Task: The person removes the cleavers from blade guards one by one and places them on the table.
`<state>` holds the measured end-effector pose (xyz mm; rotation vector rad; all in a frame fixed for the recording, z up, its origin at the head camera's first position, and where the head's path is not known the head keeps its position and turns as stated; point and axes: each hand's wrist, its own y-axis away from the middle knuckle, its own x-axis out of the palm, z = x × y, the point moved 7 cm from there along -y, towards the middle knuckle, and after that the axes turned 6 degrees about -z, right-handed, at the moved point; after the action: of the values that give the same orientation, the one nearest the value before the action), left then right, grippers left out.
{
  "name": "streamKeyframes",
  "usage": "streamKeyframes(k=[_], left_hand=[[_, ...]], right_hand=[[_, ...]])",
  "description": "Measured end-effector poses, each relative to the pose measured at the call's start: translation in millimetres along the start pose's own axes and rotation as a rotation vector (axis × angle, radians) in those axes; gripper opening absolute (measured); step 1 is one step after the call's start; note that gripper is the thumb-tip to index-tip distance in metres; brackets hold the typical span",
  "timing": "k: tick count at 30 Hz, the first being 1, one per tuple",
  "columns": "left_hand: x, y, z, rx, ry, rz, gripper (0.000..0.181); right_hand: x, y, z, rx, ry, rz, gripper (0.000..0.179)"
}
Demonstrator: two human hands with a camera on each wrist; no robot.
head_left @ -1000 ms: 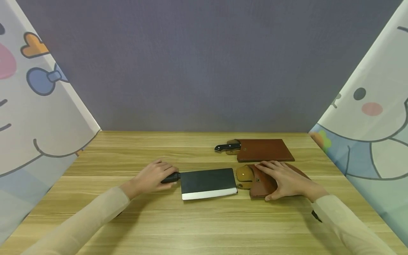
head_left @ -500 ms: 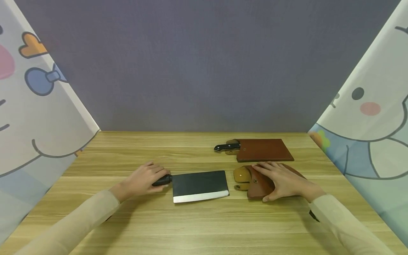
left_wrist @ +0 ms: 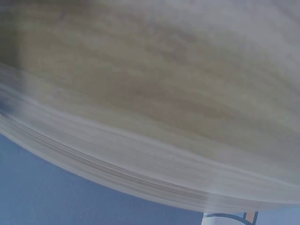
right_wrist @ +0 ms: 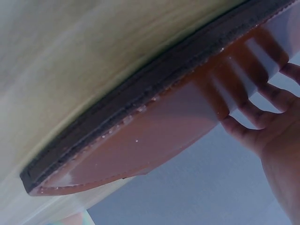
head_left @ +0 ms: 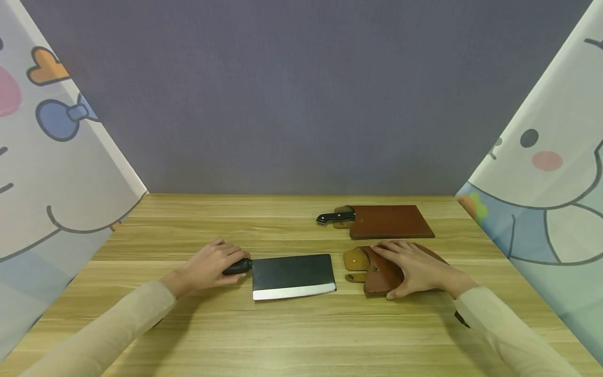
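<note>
A cleaver with a black blade and a bright silver edge (head_left: 293, 277) lies flat in the head view, edge towards the person. My left hand (head_left: 214, 266) grips its black handle, fingers curled over it. To the right, a brown leather knife sheath (head_left: 375, 280) lies with its tan snap flaps (head_left: 356, 259) folded out towards the cleaver. A small gap separates blade tip and flaps. My right hand (head_left: 419, 267) rests across this sheath with straight, spread fingers and the thumb near its front edge. The right wrist view shows the fingertips touching the glossy leather (right_wrist: 154, 126).
Behind, a second brown sheath (head_left: 393, 221) holds a knife whose black riveted handle (head_left: 332, 218) sticks out to the left. A grey panel (head_left: 301, 104) closes off the back of the wood-grain table (head_left: 301, 340). Cartoon-printed cloths hang at both sides.
My left hand has drawn the cleaver left, away from the sheath flaps, opening a gap. My right hand and the sheath under it have shifted slightly left.
</note>
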<state>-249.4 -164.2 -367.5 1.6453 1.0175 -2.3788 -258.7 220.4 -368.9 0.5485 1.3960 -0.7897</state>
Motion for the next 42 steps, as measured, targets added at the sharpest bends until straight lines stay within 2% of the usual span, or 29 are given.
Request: streamKeyframes(k=[7,19,38,42], left_hand=[[4.4,1.0,4.1,-0.018,0.036,0.028,0.041],[8.9,1.0,7.3,-0.035,0.048,0.057,0.040],[12.9,2.1,5.4,0.000,0.065,0.022,0.037],[12.7,2.4,4.7,0.002,0.066,0.030,0.039]], right_hand=[[5,-1.4,-1,0.021,-0.035,0.048,0.103],[7,-1.8,-2,0.037,-0.064,0.080,0.102],[9,-0.1,-4,0.075,-0.104,0.111,0.106],[9,0.2,-5,0.078,-0.127,0.116,0.108]])
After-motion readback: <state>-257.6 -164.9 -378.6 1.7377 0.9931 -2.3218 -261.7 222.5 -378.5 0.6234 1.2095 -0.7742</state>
